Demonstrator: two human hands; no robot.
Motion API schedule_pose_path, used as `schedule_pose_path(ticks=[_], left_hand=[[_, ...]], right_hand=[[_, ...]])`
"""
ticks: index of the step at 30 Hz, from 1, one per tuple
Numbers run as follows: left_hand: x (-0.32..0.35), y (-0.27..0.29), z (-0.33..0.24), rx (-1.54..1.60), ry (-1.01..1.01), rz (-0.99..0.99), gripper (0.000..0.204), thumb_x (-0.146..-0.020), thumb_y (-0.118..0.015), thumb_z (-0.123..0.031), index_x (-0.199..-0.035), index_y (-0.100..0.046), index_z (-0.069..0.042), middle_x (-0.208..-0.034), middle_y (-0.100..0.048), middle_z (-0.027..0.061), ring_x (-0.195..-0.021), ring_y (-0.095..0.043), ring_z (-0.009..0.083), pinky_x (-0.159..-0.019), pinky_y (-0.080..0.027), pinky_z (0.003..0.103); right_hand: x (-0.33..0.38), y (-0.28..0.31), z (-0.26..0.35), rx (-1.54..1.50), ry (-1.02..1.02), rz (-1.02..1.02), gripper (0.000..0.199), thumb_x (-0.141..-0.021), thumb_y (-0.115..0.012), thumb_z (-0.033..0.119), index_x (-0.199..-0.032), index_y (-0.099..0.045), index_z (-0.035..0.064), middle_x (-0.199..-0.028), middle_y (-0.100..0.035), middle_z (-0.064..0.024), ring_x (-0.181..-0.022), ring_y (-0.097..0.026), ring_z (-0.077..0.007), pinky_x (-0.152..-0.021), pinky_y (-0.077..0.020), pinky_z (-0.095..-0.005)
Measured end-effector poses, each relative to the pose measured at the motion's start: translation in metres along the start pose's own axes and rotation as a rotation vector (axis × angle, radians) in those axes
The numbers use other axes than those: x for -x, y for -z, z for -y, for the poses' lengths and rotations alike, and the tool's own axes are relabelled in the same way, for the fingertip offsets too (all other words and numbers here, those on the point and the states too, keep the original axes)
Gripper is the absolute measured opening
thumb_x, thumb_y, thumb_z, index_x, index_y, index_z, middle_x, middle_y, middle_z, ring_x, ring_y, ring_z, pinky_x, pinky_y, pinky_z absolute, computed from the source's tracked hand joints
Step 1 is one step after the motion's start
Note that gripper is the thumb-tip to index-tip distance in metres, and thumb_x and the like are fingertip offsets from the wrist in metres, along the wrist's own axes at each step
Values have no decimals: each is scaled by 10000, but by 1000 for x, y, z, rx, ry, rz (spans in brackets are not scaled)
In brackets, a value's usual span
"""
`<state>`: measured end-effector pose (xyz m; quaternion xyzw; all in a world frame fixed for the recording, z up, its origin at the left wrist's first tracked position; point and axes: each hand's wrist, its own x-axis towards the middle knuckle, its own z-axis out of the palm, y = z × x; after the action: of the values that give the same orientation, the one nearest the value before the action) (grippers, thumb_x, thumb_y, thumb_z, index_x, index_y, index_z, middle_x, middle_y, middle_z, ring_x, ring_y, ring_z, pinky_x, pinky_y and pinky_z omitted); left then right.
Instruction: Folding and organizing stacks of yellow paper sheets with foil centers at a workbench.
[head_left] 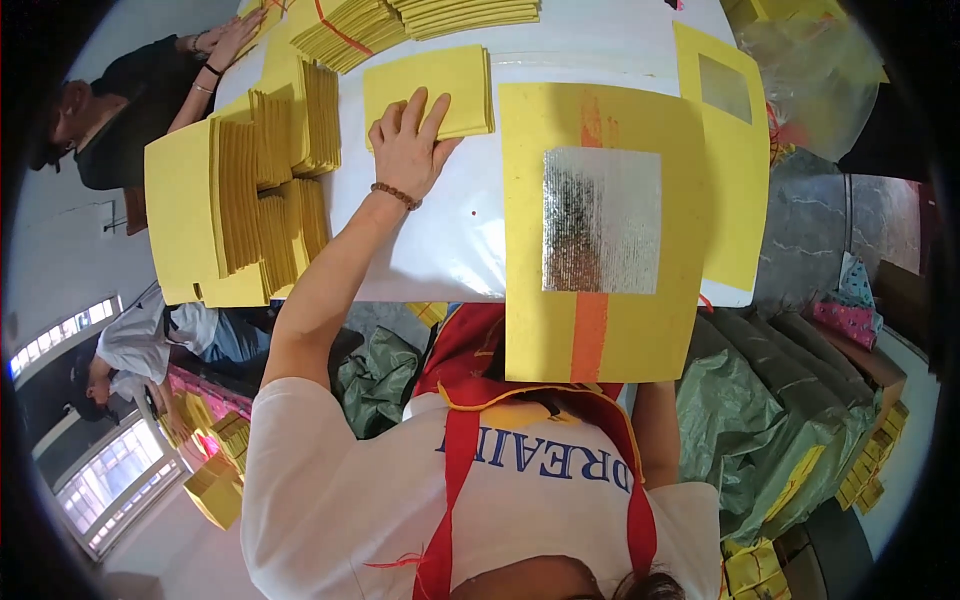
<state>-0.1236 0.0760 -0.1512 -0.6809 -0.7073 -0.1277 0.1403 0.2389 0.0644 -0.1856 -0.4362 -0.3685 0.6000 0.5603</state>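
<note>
My left hand [408, 150] lies flat with spread fingers on a small stack of folded yellow paper [425, 75]; a beaded bracelet circles the wrist. To its right, a large sheet of yellow joss paper [530, 330] is raised above the table's near edge. It bears a silver foil square and an orange-red stripe down the middle. My right forearm [655, 430] goes up behind this sheet, which hides my right hand; whether the fingers grip it is not visible. Another yellow sheet with a foil square [740, 200] lies on the table at the right.
The white table [430, 250] carries tall stacks of folded yellow paper [235, 190] at the left and tied bundles [345, 30] at the far side. Two other people are on the left. A clear plastic bag [815, 95] and dark green sacks [725, 420] are on the right.
</note>
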Motion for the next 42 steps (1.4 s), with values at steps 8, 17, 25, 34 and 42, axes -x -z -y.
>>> schedule_pose_path(ticks=[8,17,25,34,42], left_hand=[[0,-3,2,-27,3,14,545,-813,-604,-381,-1296,-455,-176,-1324,-401,85,-1111,-382,303,-899,-274,459],[0,-3,2,-35,-15,2,541,-813,-610,-376,-1292,-458,-178,-1311,-407,85,-1088,-394,304,-879,-296,451],[0,-3,2,-24,-19,-26,534,-812,-610,-372,-1287,-464,-176,-1298,-419,87,-1082,-399,307,-885,-291,454],[1,-4,2,-30,-10,-42,524,-818,-602,-367,-1282,-464,-168,-1293,-418,90,-1084,-397,309,-892,-293,452],[-10,12,3,-89,-102,55,555,-802,-604,-357,-1290,-427,-161,-1258,-434,86,-1062,-419,287,-863,-321,429]], right_hand=[[-1,6,0,-75,-89,-27,201,-898,-527,120,-1048,-543,-13,-809,-581,-5,-640,-546,-57,-534,-441,-180],[-4,7,-5,186,46,7,204,-904,-523,131,-1044,-552,-14,-818,-585,-1,-668,-546,-54,-564,-447,-192],[11,21,-1,218,60,47,204,-904,-525,130,-1046,-555,-14,-829,-589,-3,-675,-546,-53,-571,-448,-194],[26,27,-4,238,103,86,205,-904,-526,128,-1048,-558,-14,-842,-594,-4,-684,-547,-53,-580,-449,-196],[-24,34,-25,154,114,115,211,-904,-530,123,-1062,-562,-14,-883,-604,-16,-708,-553,-57,-598,-453,-199]])
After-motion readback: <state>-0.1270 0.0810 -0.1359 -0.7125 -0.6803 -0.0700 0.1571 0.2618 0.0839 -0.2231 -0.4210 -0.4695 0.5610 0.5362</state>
